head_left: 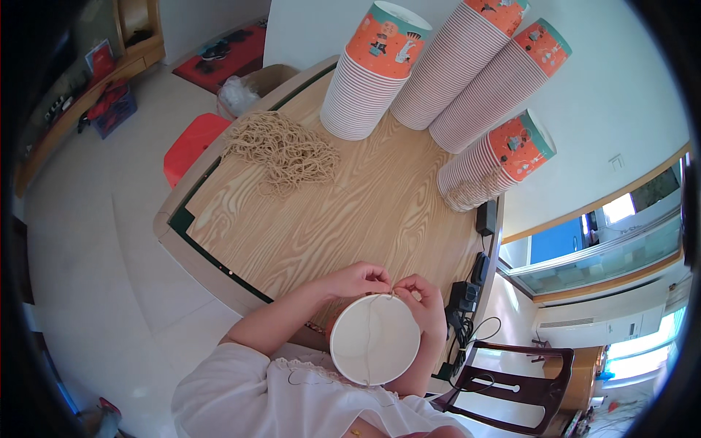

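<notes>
A white-lined paper bucket (350,343) is tipped against my body, its open mouth toward me. A thin string (370,328) runs across that mouth from the far rim to the near one. My left hand (363,279) is closed in a pinch at the far rim, by the string's end. Right beside it, my right hand (422,296) pinches at the same spot with its fingertips together. What lies between the fingertips is small and partly hidden; it looks like the string. A loose heap of tan twine (285,153) lies toward the table's left side.
Tall stacks of orange-and-green paper buckets (376,69) stand at the table's far side. A shorter stack (496,153), with strings hanging on it, leans at the right. Black adapters and cables (461,299) line the right edge. A red stool (193,146) and a dark chair (518,379) flank the table.
</notes>
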### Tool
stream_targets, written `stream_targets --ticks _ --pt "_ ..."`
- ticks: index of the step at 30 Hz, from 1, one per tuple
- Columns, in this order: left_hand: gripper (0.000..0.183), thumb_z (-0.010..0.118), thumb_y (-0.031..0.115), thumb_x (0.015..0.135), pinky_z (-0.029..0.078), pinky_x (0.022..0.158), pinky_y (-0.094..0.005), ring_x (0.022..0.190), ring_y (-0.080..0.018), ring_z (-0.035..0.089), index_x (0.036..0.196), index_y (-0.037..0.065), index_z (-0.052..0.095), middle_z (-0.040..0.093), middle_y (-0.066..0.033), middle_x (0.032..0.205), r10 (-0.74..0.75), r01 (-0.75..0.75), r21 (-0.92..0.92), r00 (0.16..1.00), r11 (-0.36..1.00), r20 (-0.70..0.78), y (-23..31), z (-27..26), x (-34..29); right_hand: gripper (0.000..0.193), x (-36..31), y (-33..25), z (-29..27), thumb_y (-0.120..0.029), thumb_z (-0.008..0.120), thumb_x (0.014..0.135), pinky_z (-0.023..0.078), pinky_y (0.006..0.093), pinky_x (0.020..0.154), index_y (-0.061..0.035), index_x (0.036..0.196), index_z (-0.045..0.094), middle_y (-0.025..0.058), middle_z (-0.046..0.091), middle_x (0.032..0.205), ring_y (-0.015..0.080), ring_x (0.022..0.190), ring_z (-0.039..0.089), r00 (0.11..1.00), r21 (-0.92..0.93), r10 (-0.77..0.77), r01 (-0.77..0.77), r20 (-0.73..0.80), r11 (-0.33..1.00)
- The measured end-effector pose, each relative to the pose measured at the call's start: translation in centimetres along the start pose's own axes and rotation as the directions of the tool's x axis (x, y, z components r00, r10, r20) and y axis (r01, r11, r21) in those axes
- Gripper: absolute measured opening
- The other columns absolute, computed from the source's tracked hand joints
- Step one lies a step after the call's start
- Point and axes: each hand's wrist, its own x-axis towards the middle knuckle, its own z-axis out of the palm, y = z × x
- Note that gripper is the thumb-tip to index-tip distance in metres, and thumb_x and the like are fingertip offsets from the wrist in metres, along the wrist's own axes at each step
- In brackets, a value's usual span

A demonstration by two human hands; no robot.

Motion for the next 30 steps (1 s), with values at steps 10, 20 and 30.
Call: stream_targets --ticks 10,20,30 --pt "0.015 0.06 0.021 0.085 0.045 0.062 -0.0218 0.068 -0.0064 0.054 0.085 0.006 0.062 0.06 0.0016 0.076 -0.104 0.091 -0.217 0.993 0.972 -0.048 -0.3 0.3 0.4 0.008 -0.5 -1.5 0.7 -0.003 0.067 0.074 0.046 0.0258 0.065 0.0015 0.079 0.063 0.0083 0.061 0.07 0.0138 0.068 0.058 0.991 -0.092 -0.052 0.041 -0.122 0.995" --pt "0.016 0.062 0.018 0.084 0.045 0.059 -0.021 0.066 -0.0074 0.056 0.086 0.003 0.065 0.062 -0.0008 0.075 -0.187 0.147 -0.237 0.97 0.96 -0.155 0.5 0.9 0.1 0.009 -0.6 -2.1 1.8 0.003 0.068 0.07 0.046 0.0243 0.064 0.0022 0.076 0.061 0.0071 0.06 0.068 0.0128 0.066 0.057 0.964 -0.173 -0.128 0.088 -0.234 0.981" --pt "0.016 0.062 0.016 0.084 0.046 0.061 -0.0207 0.068 -0.0085 0.058 0.089 0.001 0.066 0.063 -0.0028 0.077 -0.186 0.151 -0.206 0.968 0.967 -0.166 0.3 0.8 0.2 0.012 -0.3 -1.2 0.9 0.0 0.07 0.07 0.046 0.0258 0.064 0.001 0.08 0.063 0.0087 0.06 0.071 0.0156 0.068 0.059 0.979 -0.17 -0.141 0.115 -0.148 0.979"
